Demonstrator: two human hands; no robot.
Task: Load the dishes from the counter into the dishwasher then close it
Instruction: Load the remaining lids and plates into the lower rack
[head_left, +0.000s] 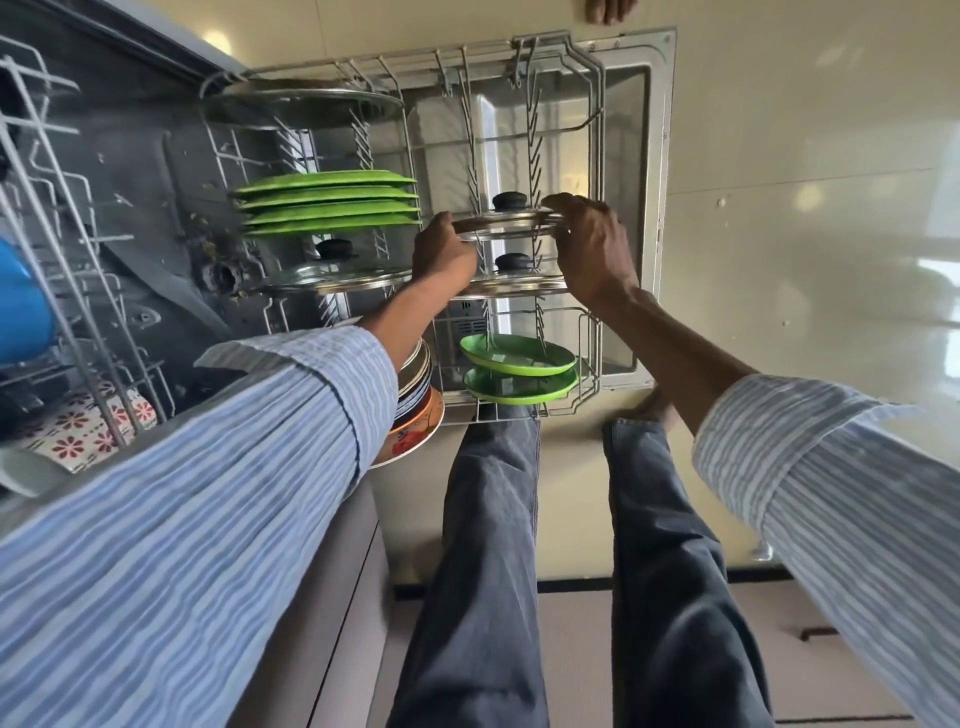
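The lower rack of the open dishwasher is pulled out over the door. Both hands hold a glass pot lid with a black knob, standing on edge between the tines. My left hand grips its left rim and my right hand grips its right rim. Two more glass lids stand in the rack beside it. Several green plates stand in a row, and two small green plates sit at the rack's near end. A large steel lid stands at the far end.
A stack of dark and orange patterned plates stands in the rack's near left corner. The upper rack at the left holds a blue cup and a floral dish. My legs stand beside the door on the cream floor.
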